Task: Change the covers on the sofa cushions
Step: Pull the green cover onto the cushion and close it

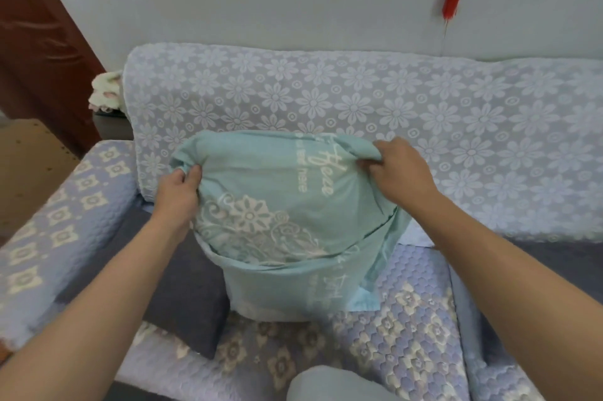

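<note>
Fingers of the left hand (178, 185) are curled into a bunch of teal cover (261, 204) at the cushion's upper left corner, and the fingers of the right hand (399, 168) pinch a gathered fold of the same cloth at the upper right corner. Between the two grips the cushion (261, 311) stands upright on the sofa seat (391, 328), leaning toward the flower-patterned backrest (326, 90) just behind the fingers. Below them the cover's open edge hangs loose around the cushion's lower part, and a flap trails down to the right.

From the head view it looks as though the cover is being drawn over the filling. To do this well, I would say both corners should be seated fully into the cover before the slack below is tugged down evenly, so the printed lettering lies flat.

A dark grey cushion (169, 270) lies down and to the left of the left fingers, against the armrest (49, 221). Whether the cover has a zip or a plain flap is hard to tell; its lower opening is folded under. The white lettering is too blurred to read. A pale rounded shape at the bottom edge is cut off.
</note>
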A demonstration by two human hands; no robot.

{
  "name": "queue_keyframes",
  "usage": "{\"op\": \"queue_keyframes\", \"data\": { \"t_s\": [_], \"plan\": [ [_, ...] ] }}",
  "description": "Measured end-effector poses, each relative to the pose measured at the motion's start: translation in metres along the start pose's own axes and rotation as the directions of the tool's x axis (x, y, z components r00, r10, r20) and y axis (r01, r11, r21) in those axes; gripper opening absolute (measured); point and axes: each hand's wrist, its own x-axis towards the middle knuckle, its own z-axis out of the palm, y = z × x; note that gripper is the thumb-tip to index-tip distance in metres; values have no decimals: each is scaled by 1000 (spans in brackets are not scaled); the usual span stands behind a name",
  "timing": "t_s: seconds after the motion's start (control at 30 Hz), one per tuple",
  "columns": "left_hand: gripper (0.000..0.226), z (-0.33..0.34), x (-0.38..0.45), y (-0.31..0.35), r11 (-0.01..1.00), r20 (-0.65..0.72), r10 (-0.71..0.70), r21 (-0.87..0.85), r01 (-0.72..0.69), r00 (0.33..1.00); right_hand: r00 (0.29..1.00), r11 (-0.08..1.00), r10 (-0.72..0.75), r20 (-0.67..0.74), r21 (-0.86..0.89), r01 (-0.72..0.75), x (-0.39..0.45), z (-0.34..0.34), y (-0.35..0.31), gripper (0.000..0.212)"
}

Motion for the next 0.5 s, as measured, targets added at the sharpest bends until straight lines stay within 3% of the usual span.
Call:
{"op": "queue_keyframes", "data": {
  "t_s": [0.07,0.1,0.13,0.17,0.2,0.23,0.27,0.3,0.37,0.43,0.5],
  "plan": [
    [55,-1,-14,14,1000,26,2,10,-3,1000,935,999,-43,-352,-10,42,-10,-8,-1,21],
    [58,2,-20,12,998,38,5,59,-7,999,904,989,-143,-403,-34,141,-23,-4,-3,19],
    [60,8,-32,11,995,60,10,102,-16,998,918,961,-262,-298,1,275,-40,9,-3,20],
    [57,15,-43,7,989,81,2,149,-14,997,927,923,-375,-27,87,376,-59,25,-3,25],
    [51,23,-55,3,981,110,-6,193,-15,994,846,905,-426,320,134,404,-80,44,-2,36],
    [46,31,-65,0,972,120,-24,237,-6,992,709,893,-419,567,113,437,-99,64,1,51],
    [42,39,-75,-1,965,116,-45,261,13,992,610,885,-366,703,60,462,-111,86,12,66],
    [40,44,-86,-2,960,85,-64,276,38,994,566,883,-295,770,-8,470,-119,101,23,76],
    [41,48,-97,1,953,21,-68,296,59,997,551,840,-166,818,-176,513,-122,116,46,79],
    [43,43,-102,4,945,-28,-75,316,80,997,547,742,-239,803,-213,636,-116,118,60,56],
    [45,33,-107,3,944,-59,-86,314,101,995,620,683,-456,639,-195,704,-107,114,74,26]
  ]
}}
